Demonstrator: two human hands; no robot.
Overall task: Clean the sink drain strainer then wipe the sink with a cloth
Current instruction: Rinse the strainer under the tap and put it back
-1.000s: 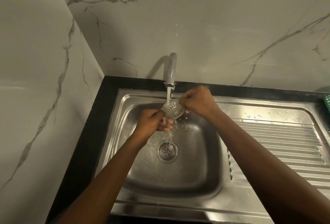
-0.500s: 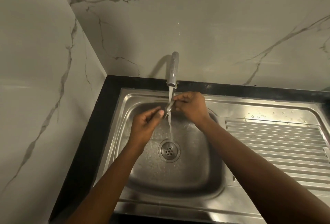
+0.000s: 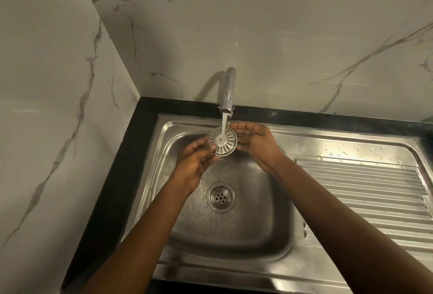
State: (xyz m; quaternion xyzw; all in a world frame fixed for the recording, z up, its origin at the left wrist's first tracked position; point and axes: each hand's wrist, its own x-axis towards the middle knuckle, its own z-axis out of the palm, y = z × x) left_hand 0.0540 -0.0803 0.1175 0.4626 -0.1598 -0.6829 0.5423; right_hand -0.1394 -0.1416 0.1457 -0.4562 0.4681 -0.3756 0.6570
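I see the strainer (image 3: 222, 141) held up over the back of the sink (image 3: 257, 235), its slotted face tilted toward me, right under the tap (image 3: 228, 90). A stream of water (image 3: 224, 122) falls from the spout and hits the disc near its hub. My left hand (image 3: 195, 165) comes in from 7 o'clock and pinches the rim there between thumb and fingers (image 3: 212, 146). My right hand (image 3: 255, 143) sits at 3 o'clock of the disc, its fingers curled round that edge, with one fingertip up near 1 o'clock beside the stream. At 6 o'clock from the strainer, down in the basin floor, lies the open drain (image 3: 220, 197), its ring wet and droplets scattered around it. At 3 o'clock of the basin runs the ribbed drainboard (image 3: 363, 190), with water beads along its far edge. A black bench (image 3: 121, 176) frames the sink at 9 and 12 o'clock, meeting veined marble walls (image 3: 304, 36).
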